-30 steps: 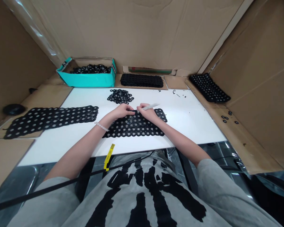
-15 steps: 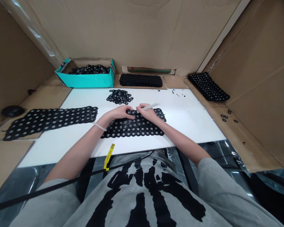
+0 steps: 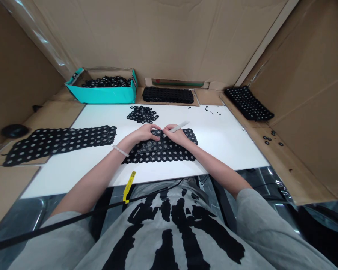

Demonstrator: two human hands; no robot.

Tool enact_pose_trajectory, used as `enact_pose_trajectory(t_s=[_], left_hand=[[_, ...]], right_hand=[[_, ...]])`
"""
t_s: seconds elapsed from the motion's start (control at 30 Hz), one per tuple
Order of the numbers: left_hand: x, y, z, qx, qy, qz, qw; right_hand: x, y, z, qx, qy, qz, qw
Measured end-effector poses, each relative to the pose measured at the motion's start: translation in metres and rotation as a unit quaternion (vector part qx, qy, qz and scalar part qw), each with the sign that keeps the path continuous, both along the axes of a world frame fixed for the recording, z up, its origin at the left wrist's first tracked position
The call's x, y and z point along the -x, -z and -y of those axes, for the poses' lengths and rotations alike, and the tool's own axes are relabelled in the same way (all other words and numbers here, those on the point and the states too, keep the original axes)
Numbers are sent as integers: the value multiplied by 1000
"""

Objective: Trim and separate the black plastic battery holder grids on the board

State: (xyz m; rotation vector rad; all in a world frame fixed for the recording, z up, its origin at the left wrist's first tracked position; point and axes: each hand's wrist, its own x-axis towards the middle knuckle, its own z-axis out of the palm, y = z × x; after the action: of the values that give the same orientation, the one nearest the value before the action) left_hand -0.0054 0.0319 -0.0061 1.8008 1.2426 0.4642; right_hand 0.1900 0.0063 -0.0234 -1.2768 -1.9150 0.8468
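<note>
A black sheet of joined rings with pale centres (image 3: 157, 156) lies on the white board in front of me, partly layered over itself. At its far edge, my left hand (image 3: 143, 133) is closed, thumb and fingers pinching the rings. Close beside it, my right hand (image 3: 176, 135) grips a slim white pen-like tool (image 3: 181, 126). The back end of this tool points up and to the right. Its tip meets the sheet's edge near my left fingertips, but my fingers hide the exact contact.
A loose pile of black rings (image 3: 142, 114) lies beyond my hands. Behind it stand a turquoise box (image 3: 104, 95) of rings and a stacked black sheet (image 3: 168, 95). Another sheet (image 3: 70, 140) stretches left; one more (image 3: 249, 103) lies at right. Cardboard walls (image 3: 169, 37) enclose the board.
Both hands stay at the sheet's far edge with almost the same grip. The white tool has tilted slightly, and the right fingers have shifted a little.
</note>
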Motion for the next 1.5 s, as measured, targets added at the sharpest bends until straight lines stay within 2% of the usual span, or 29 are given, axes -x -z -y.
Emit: enact_pose_trajectory(t_s=[0.2,0.33,0.43,0.57,0.73,0.9,1.13,1.3,1.4,1.5], left_hand=[[-1,-4,0,32,-9,32,999],[1,-5,-5,49,15,49,997],[4,-5,-7,31,40,29,998],[6,-2,-8,-61,56,-54,995],[6,-3,-6,-106,79,-78,988],[8,-3,-5,-78,54,-56,994],[8,-1,-6,-26,34,-40,998],[6,-1,-4,-25,22,-33,999],[7,-3,-5,3,21,-20,1000],[10,-6,-7,64,53,2,997]], right_hand=[[10,6,0,-52,24,81,995],[13,7,-1,-74,47,126,988],[3,-1,-3,-29,29,98,994],[-12,-15,-5,54,2,24,998],[0,-12,-7,39,21,-37,998],[13,-4,-5,14,47,-17,999],[14,-7,-2,19,66,-19,997],[13,-7,-1,28,65,-26,997],[15,-6,3,3,55,-13,998],[16,-4,6,-43,48,24,998]])
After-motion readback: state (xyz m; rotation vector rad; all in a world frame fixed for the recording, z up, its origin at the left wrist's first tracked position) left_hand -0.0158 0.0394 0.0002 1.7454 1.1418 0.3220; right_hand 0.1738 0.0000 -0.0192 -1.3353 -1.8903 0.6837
